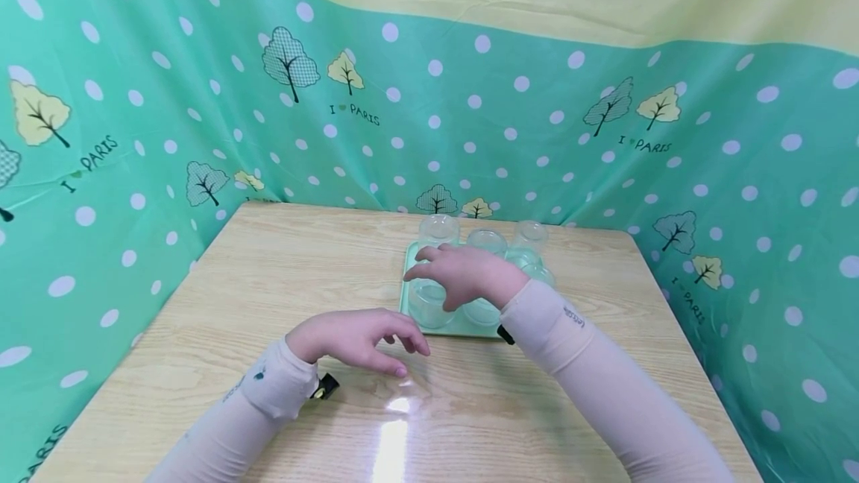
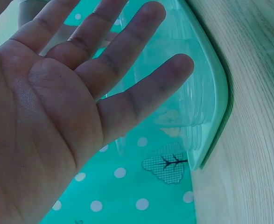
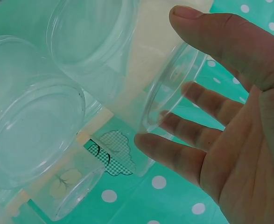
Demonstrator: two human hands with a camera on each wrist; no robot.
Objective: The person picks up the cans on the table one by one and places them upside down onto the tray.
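Several clear cups stand on a light green tray (image 1: 406, 297) towards the back of the table. My right hand (image 1: 466, 272) is over the tray's left half, above the front-left cup (image 1: 428, 310), with thumb and fingers spread apart. In the right wrist view, the fingertips are close to the round end of a clear cup (image 3: 172, 86); whether they touch it I cannot tell. My left hand (image 1: 359, 338) hovers over the table in front of the tray, its fingers loosely bent and holding nothing. The left wrist view shows its bare palm beside the tray's rim (image 2: 217, 84).
Another cup (image 1: 439, 227) stands at the tray's back left, and one more (image 1: 531, 233) at the back right. A wooden table (image 1: 302, 267) extends around the tray. Green dotted cloth (image 1: 376, 133) hangs behind the table and along both sides.
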